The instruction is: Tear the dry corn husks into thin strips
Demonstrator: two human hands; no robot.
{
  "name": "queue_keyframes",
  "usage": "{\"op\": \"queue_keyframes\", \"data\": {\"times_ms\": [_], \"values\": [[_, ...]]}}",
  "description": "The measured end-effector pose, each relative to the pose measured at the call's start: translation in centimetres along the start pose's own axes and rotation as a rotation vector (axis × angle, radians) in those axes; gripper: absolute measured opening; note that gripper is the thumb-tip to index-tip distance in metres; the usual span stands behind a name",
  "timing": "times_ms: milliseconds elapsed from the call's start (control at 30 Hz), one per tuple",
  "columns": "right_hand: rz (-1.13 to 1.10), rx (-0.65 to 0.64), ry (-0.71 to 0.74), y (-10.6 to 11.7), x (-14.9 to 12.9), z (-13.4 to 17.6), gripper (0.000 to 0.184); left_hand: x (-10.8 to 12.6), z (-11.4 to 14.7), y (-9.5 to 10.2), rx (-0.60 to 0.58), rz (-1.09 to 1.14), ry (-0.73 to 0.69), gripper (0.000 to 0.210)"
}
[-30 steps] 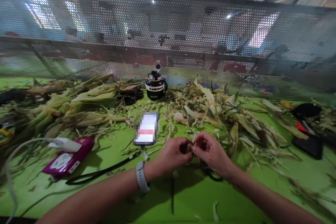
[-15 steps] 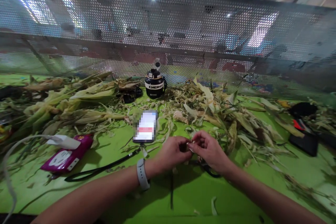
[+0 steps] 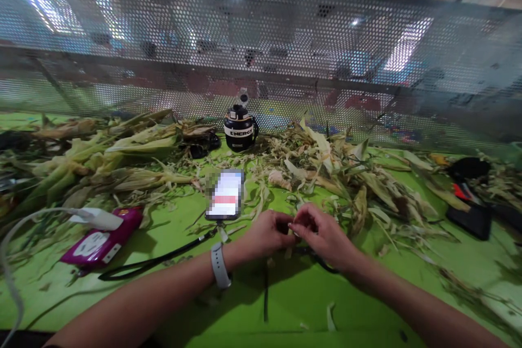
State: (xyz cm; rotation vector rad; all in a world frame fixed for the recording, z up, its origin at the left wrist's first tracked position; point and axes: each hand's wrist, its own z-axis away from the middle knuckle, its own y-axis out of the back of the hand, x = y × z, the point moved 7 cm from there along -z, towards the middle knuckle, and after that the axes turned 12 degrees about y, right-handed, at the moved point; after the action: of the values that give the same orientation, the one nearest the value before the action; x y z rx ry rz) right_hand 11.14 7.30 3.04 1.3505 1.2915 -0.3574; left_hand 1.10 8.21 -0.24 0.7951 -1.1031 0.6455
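My left hand and my right hand meet low over the green table, fingertips almost touching. Both are closed in a pinch. Between and just below the fingers shows a small pale strip, perhaps a bit of corn husk; the fingers hide most of it. A watch with a pale band is on my left wrist. Close behind my hands are loose corn husks. Left of them lies a phone with a lit screen and a black wrist strap. A dark cord runs beneath my right hand.
Corn husks are heaped at the left. A black mug-shaped bottle stands by the perforated metal screen. At left, a white charger with a cable rests on a purple packet. A dark flat object lies at far right.
Both hands keep nearly the same place and pinch, with slight finger movement. The pale strip under the fingers shows more clearly. The whole view has shifted a little.
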Motion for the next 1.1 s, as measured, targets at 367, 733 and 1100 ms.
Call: {"op": "queue_keyframes", "data": {"times_ms": [367, 733, 1100], "values": [[0.037, -0.244, 0.02, -0.6, -1.2, 0.0, 0.005, 0.2, 0.3, -0.6, -0.11, -0.027, -0.012, 0.011], [-0.004, -0.093, 0.006, 0.4, -0.8, -0.2, 0.01, 0.4, 0.0, 0.1, -0.055, 0.066, 0.009, 0.018], [0.028, -0.037, -0.031, 0.1, 0.1, 0.1, 0.007, 0.2, 0.0, 0.9, 0.083, -0.045, 0.0, 0.016]]}}
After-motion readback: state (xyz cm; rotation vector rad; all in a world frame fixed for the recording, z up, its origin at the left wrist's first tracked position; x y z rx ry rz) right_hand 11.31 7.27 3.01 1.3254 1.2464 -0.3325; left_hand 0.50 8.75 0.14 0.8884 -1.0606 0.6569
